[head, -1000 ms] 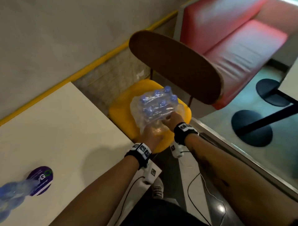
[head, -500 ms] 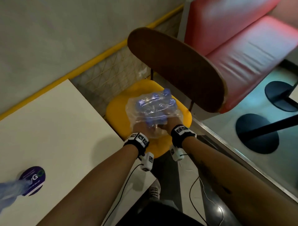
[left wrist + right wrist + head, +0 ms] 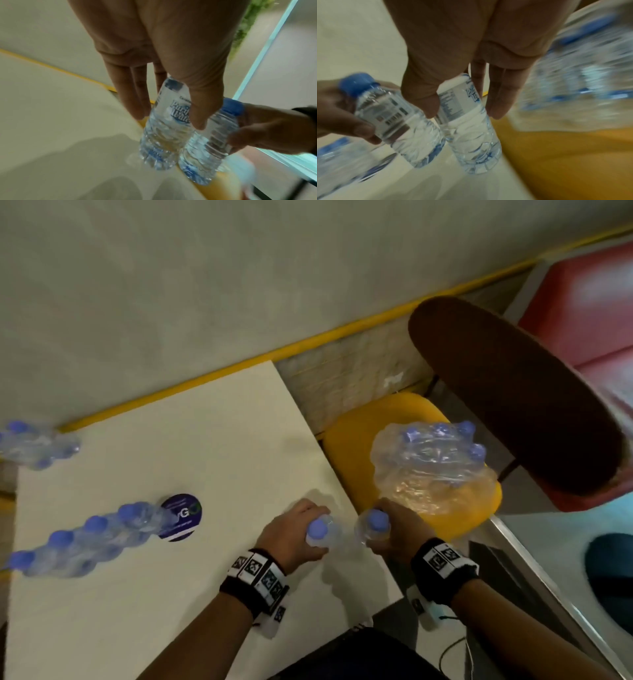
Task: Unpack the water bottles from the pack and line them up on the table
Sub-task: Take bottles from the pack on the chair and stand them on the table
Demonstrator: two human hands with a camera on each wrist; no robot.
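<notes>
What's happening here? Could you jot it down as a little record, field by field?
Left hand: left hand grips the left bottle near its top
Right hand: right hand grips the right bottle the same way
Source: plastic-wrapped pack with more bottles, on the yellow chair
Already out: a row of bottles on the white table
Also there: more bottles at the table's far edge
</notes>
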